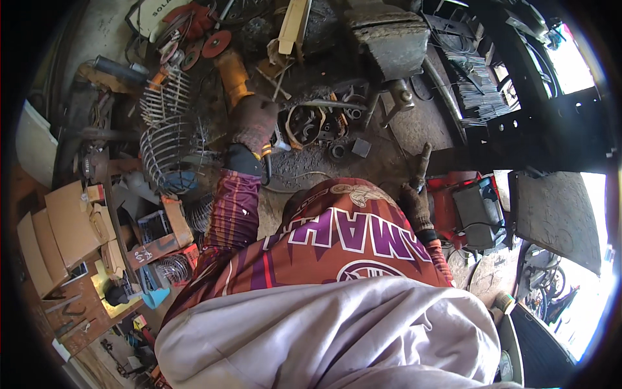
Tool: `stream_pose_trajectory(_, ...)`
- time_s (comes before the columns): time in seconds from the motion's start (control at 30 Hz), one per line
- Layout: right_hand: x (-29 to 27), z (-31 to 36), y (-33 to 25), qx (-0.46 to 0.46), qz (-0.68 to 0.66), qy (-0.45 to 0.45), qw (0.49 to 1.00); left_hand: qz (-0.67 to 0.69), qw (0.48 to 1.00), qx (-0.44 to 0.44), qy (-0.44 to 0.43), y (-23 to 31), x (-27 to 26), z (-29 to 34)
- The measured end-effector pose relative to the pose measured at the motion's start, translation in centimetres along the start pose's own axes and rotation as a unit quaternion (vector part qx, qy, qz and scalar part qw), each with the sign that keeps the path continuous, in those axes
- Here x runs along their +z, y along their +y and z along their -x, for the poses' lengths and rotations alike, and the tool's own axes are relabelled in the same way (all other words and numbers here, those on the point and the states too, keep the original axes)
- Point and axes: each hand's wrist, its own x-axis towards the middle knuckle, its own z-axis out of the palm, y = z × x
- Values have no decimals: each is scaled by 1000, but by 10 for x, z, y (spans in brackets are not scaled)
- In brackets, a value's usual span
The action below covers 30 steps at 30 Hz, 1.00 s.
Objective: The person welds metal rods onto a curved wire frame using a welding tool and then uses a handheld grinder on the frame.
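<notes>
My left hand point(254, 120), in a dark brown work glove, is closed round the rear of an orange angle grinder point(232, 74). A dark cord comes out behind that hand. At the grinder's far end is a reddish disc point(216, 44); whether it is fitted to it I cannot tell. My right hand point(415, 206), also gloved, is low at my right side, partly hidden by my shirt. Its fingers seem closed round a short brownish rod point(422, 165) that sticks up from it.
A bench vise point(392, 52) stands far ahead, right of the middle. Metal rings and scraps point(324, 123) litter the dark work surface. Wire coils point(172, 146) stand left, above cardboard boxes point(61, 227). A red machine point(463, 207) is close on the right, below a dark steel beam point(518, 139).
</notes>
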Motion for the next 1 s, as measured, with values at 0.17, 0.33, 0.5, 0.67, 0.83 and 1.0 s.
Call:
stream_pose_trajectory(0.17, 16, 8, -21, 7, 47, -16, 999, -76, 986, 139, -49, -21, 21, 0)
stream_pose_trajectory(0.33, 13, -5, 1, -65, 81, -38, 994, -27, 992, 116, -42, -15, 14, -14)
stream_pose_trajectory(0.5, 19, -9, -1, 18, 61, -43, 997, -39, 997, 68, -22, 19, 40, -64)
stream_pose_trajectory(0.67, 25, 5, -7, 25, 32, -48, 998, -77, 996, 47, 20, -5, 97, -101)
stream_pose_trajectory(0.83, 24, 32, -10, -23, -15, -89, 996, 33, 986, 60, -149, 21, 32, -51)
stream_pose_trajectory(1.0, 29, 64, -40, -64, 3, -254, 965, 297, 895, -13, -334, -2, -41, 48)
